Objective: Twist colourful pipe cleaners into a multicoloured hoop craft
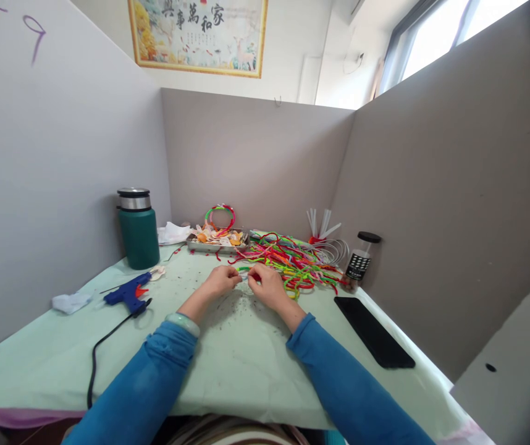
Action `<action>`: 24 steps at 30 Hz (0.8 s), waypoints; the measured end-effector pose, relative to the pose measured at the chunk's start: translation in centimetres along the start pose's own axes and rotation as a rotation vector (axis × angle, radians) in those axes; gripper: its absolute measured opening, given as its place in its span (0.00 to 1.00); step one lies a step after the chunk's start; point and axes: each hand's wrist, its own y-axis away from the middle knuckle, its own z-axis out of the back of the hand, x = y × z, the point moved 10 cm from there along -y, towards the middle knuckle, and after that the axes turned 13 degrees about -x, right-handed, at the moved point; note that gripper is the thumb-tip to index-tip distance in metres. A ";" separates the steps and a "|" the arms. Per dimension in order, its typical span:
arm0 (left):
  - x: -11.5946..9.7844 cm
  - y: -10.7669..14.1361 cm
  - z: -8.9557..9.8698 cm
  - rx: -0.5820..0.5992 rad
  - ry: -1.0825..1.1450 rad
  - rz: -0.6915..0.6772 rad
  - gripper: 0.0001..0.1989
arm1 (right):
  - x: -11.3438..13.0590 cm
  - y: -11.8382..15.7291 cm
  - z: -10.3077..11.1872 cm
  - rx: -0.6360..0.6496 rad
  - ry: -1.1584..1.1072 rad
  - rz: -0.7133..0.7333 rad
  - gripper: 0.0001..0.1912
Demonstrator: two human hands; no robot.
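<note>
Both hands meet over the middle of the green-covered table, fingertips nearly touching. My left hand (223,280) is pinched on one end of a small, thin piece with green and whitish parts (243,272). From the other side, my right hand (265,284) pinches the same piece, its fingers curled. Much of the piece is hidden by the fingers. Just beyond and to the right of my right hand spreads a tangled pile of colourful fuzzy stems (293,256). Small dark bits lie scattered on the cloth under the hands.
A metal tray (218,248) with petal-like pieces and a colourful ring stands behind. On the left are a blue glue gun (128,293) with its cable and a green bottle (139,238); on the right, a jar (359,266) and a black phone-like slab (373,332). Partitions enclose the table.
</note>
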 end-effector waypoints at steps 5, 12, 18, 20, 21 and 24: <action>0.4 -0.6 1.5 -0.106 -0.135 0.015 0.13 | 0.3 0.3 -0.5 0.049 0.005 0.037 0.04; 0.1 -0.9 2.5 -0.197 -0.107 -0.009 0.14 | 0.1 0.7 -1.4 0.116 0.024 0.039 0.03; -1.2 -0.3 1.9 -0.159 0.027 -0.066 0.15 | -0.3 0.9 -1.9 0.157 0.066 0.012 0.03; -1.6 -0.2 1.7 -0.144 0.081 -0.078 0.16 | -0.5 0.8 -1.9 0.150 0.060 -0.005 0.03; -1.7 -0.2 1.6 -0.135 0.108 -0.085 0.16 | -0.7 0.7 -1.8 0.143 0.054 -0.016 0.03; -2.4 0.0 1.4 -0.103 0.181 -0.112 0.16 | -1.2 0.6 -1.7 0.118 0.034 -0.059 0.04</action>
